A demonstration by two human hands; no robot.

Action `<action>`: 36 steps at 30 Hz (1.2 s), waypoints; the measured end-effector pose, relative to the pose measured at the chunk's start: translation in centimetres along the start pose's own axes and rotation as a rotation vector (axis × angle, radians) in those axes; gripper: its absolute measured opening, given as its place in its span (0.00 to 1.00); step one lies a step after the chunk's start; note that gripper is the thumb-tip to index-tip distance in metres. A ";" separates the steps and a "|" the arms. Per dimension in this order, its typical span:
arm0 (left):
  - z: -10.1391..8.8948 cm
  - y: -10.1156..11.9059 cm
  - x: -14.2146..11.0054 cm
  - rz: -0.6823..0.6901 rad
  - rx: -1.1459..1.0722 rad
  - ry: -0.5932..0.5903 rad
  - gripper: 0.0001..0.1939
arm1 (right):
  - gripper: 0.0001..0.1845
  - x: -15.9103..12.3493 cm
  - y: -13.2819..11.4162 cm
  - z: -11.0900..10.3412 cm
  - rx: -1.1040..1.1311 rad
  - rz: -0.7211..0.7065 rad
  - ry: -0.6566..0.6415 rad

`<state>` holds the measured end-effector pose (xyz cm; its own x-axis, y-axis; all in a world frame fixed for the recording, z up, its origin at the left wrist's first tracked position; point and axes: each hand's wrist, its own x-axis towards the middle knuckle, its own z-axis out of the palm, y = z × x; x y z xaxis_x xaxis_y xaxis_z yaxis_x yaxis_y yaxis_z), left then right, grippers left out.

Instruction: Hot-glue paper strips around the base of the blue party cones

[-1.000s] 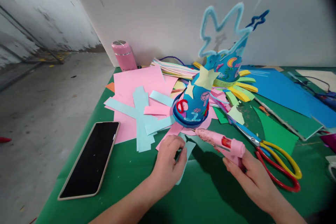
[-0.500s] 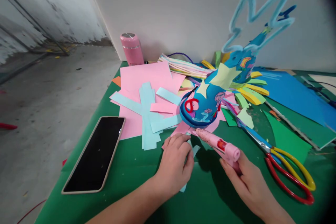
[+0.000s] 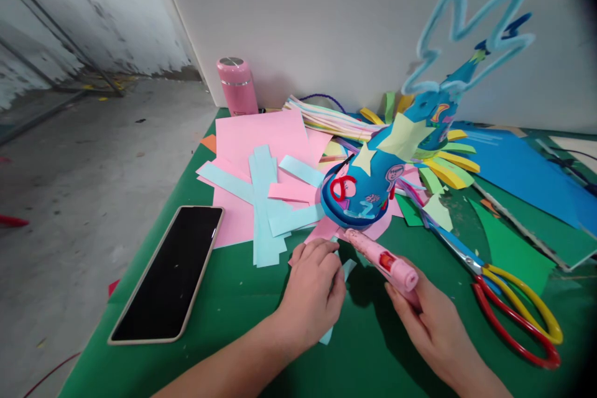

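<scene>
A pink hot glue gun (image 3: 373,252) is gripped in my right hand (image 3: 426,317), its nozzle pointing up and left at pink paper beside the brim of a blue cone hat (image 3: 368,189). Pale yellow stars, a red pipe-cleaner shape and small drawings decorate the hat. My left hand (image 3: 314,286) rests on the table with curled fingers closed on the end of a pink paper strip (image 3: 321,230) by the brim; the fingertips are partly hidden. Light blue paper (image 3: 328,334) sticks out beneath that hand.
Left of my hands lie light blue strips (image 3: 267,242) on pink sheets (image 3: 256,130) and a phone (image 3: 170,273). Scissors (image 3: 513,311) lie at the right. Behind stand a pink bottle (image 3: 237,87), pipe cleaners (image 3: 336,121) and a second blue cone (image 3: 441,115) with yellow and green strips.
The glue gun and my right hand have shifted slightly left and down, with the nozzle still by the brim. My left hand stays almost in place. The view has moved a little.
</scene>
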<state>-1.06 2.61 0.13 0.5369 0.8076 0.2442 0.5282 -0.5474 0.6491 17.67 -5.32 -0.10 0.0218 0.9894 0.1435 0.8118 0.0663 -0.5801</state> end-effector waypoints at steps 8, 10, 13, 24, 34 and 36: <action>0.0 0.0 0.0 -0.001 -0.001 -0.002 0.07 | 0.19 0.2 0.0 0.1 -0.052 -0.021 0.007; 0.0 0.0 0.0 -0.001 -0.002 -0.009 0.07 | 0.19 0.2 0.1 0.2 -0.055 -0.024 0.008; 0.0 0.0 0.1 0.002 -0.001 -0.010 0.07 | 0.20 0.2 0.3 0.4 -0.048 -0.022 0.005; -0.2 0.2 0.2 0.008 0.007 -0.004 0.07 | 0.19 0.4 0.0 0.5 -0.048 -0.045 0.019; -0.1 0.0 0.1 0.008 0.008 -0.016 0.07 | 0.20 0.1 0.3 0.6 -0.050 -0.033 0.013; -0.1 0.1 0.1 0.009 0.010 -0.020 0.06 | 0.20 0.1 0.3 0.6 -0.043 -0.026 0.006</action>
<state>-1.03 2.64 0.25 0.5547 0.7982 0.2352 0.5299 -0.5567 0.6397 17.60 -5.10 -0.75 0.0040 0.9867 0.1625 0.8364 0.0858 -0.5413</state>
